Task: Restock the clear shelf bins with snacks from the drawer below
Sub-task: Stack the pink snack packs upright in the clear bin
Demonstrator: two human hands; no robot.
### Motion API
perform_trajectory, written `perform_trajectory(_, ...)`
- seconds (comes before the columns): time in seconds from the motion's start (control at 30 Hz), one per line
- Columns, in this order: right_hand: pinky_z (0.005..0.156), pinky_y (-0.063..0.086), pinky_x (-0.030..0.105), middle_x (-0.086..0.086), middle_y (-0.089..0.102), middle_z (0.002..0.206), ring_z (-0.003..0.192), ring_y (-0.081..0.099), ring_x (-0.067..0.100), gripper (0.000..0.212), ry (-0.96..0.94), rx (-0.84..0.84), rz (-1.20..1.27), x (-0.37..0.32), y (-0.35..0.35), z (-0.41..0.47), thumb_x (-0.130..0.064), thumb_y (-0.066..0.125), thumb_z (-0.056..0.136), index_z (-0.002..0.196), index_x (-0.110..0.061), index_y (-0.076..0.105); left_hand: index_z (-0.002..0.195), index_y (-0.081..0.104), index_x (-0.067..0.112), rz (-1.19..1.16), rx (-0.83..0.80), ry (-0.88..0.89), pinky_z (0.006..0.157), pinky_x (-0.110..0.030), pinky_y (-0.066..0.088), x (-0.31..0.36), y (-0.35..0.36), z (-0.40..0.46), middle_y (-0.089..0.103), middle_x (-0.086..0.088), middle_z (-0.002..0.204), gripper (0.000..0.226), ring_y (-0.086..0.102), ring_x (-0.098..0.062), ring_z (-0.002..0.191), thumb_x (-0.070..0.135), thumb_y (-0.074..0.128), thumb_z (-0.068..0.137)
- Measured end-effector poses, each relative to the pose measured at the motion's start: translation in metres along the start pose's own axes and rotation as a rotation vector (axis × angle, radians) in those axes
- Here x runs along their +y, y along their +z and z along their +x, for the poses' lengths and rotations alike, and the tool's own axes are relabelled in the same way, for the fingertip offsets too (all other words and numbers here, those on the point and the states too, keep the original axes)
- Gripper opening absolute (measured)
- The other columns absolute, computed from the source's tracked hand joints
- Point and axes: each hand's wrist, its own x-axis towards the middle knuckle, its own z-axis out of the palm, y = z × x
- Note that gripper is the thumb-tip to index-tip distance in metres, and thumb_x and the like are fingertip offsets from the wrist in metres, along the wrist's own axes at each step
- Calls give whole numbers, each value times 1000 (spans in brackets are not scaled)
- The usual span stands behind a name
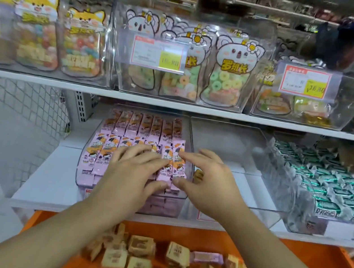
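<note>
A clear shelf bin point(188, 136) on the lower shelf holds rows of pink and orange snack bars point(102, 151). My left hand point(133, 173) lies flat on the front row, fingers spread and straight. My right hand point(207, 181) reaches in at the bin's right side; its fingertips touch the rightmost bars and its thumb sits at their near end. Below, the orange drawer point(314, 262) holds several beige square snack packs point(142, 246) and one pink bar point(206, 257). To the right stands a clear bin point(258, 214) that looks nearly empty.
A clear bin of green-and-white wrapped sweets point(331, 191) stands at the right of the lower shelf. The upper shelf point(176, 105) carries clear bins of gummy bags with price tags point(159, 54). White wire mesh point(29, 105) backs the left side.
</note>
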Motion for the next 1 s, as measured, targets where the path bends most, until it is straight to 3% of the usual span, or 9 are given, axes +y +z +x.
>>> perform_trajectory(0.13, 124, 20, 39, -20, 51, 153, 154, 20, 11, 65, -51, -45, -100, 1, 8, 0, -59, 66, 93, 152, -38, 50, 134, 68, 33, 32, 19, -2, 110, -37, 17, -3, 0, 1, 59, 12, 138, 49, 41, -17, 135, 54, 68, 90)
perform_trajectory(0.33, 128, 12, 45, -18, 23, 168, 158, 2, 13, 67, -69, -103, -135, 0, 10, -3, -66, 47, 95, 157, -39, 40, 146, 55, 36, 37, -54, -32, 118, -43, 22, -5, -3, -2, 48, 12, 151, 54, 33, -17, 145, 56, 59, 97)
perform_trajectory(0.47, 129, 9, 49, -15, 12, 172, 159, -4, 14, 68, -76, -140, -157, -2, 12, -5, -61, 47, 97, 161, -40, 31, 153, 45, 35, 23, -59, -40, 120, -37, 16, -3, -5, -4, 43, 16, 157, 57, 28, -13, 148, 57, 51, 101)
perform_trajectory(0.6, 130, 4, 46, -11, 3, 174, 159, -9, 13, 66, -4, -163, -148, -3, 10, -6, -60, 46, 103, 162, -45, 23, 158, 33, 39, 35, -73, -39, 124, -40, 16, -1, -3, -6, 33, 19, 163, 60, 18, -12, 153, 61, 41, 103)
perform_trajectory(0.73, 129, 3, 41, -10, 7, 174, 159, -8, 10, 66, -5, -160, -139, -2, 7, -7, -57, 48, 103, 162, -44, 22, 160, 28, 40, 20, -92, -44, 124, -43, 18, 0, -3, -8, 26, 19, 166, 62, 14, -12, 154, 61, 40, 103)
perform_trajectory(1.0, 130, 11, 45, -9, 16, 173, 159, 0, 10, 64, 5, -131, -36, 2, -4, -13, -53, 54, 102, 160, -44, 29, 159, 31, 41, -45, -57, -14, 123, -38, 17, 11, -8, -16, 28, 20, 164, 57, 15, -10, 152, 55, 42, 105)
